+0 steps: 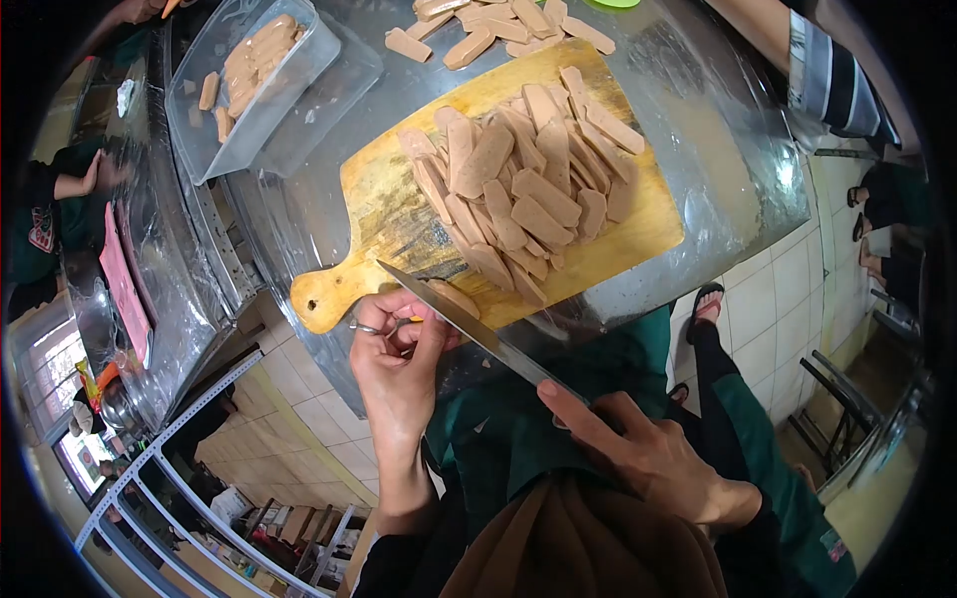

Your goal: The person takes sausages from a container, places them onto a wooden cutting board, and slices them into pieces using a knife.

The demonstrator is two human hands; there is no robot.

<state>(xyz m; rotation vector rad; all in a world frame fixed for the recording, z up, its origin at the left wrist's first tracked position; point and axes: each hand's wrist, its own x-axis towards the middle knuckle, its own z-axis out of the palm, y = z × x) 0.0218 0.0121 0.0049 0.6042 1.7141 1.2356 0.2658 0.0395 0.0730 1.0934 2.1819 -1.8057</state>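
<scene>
My right hand grips a long kitchen knife, its index finger stretched along the spine. The blade slants up and left past the fingertips of my left hand. Those fingers, one with a ring, are curled into a pinch at the board's near edge; what they hold is mostly hidden. Just beyond the blade lies a light brown sausage piece. On the wooden cutting board rests a big heap of sausage slices, flat and oblong.
A clear plastic tub with several sausages stands at the back left. More sausage pieces lie on the metal table behind the board. At the upper right is another person's striped sleeve; other people are around.
</scene>
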